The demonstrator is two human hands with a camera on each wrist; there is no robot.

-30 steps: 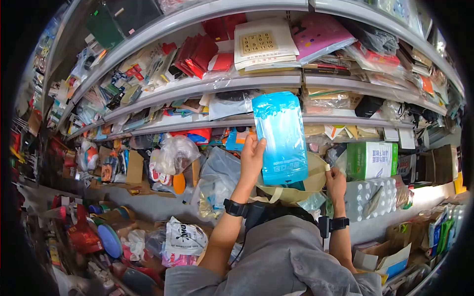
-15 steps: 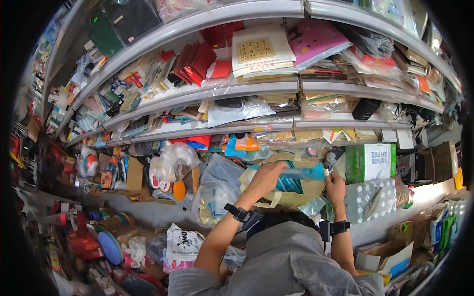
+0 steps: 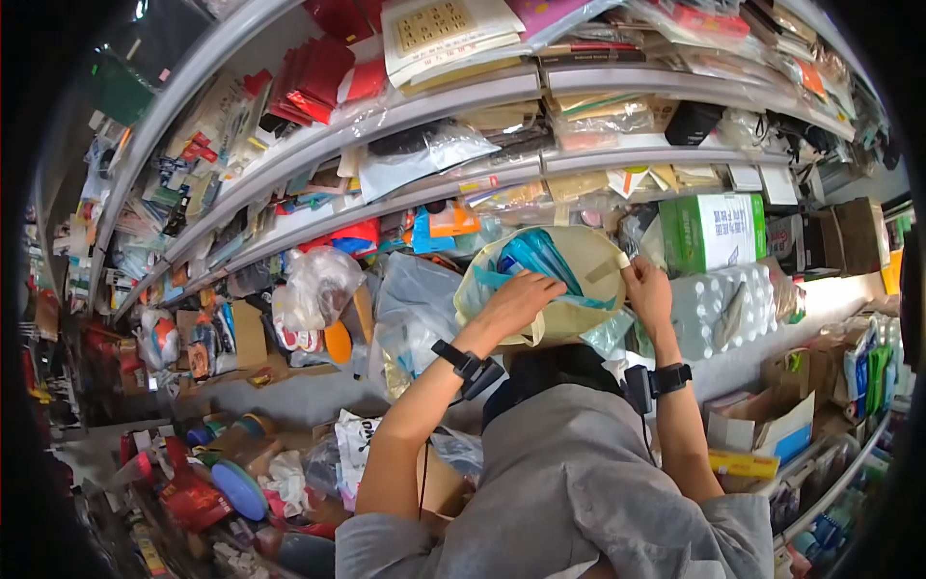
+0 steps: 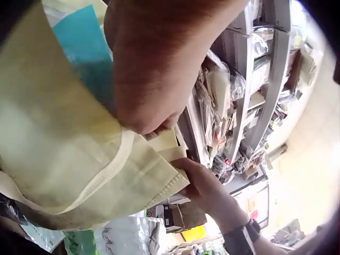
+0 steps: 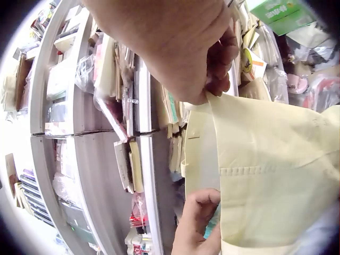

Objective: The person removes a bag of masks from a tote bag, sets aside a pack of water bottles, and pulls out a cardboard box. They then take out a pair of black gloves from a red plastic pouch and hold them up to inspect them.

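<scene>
A cream cloth bag [image 3: 467, 304] stands with its mouth open in front of the person. Several shiny blue pouches [image 3: 540, 259] lie inside it. My left hand [image 3: 524, 301] is at the near side of the mouth, fingers curled over a blue pouch [image 4: 82, 45] that pokes up beside the rim. In the right wrist view, teal film shows by that hand's [image 5: 197, 223] thumb and fingers. My right hand [image 3: 648, 294] pinches the bag's right rim and holds it up; its fingers [image 5: 220, 64] are at the top corner of the cloth.
Behind the bag rise crowded shelves [image 3: 415, 198] of papers and packets. A green and white box [image 3: 714, 232] and shrink-wrapped bottles [image 3: 719, 309] stand to the right. Clear plastic bags [image 3: 318, 285] and a grey plastic sheet [image 3: 420, 299] are at the left.
The blue pouch, earlier held upright above the bag, has been lowered into its mouth by my left hand. The right hand stays on the rim. The head view has tilted down.
</scene>
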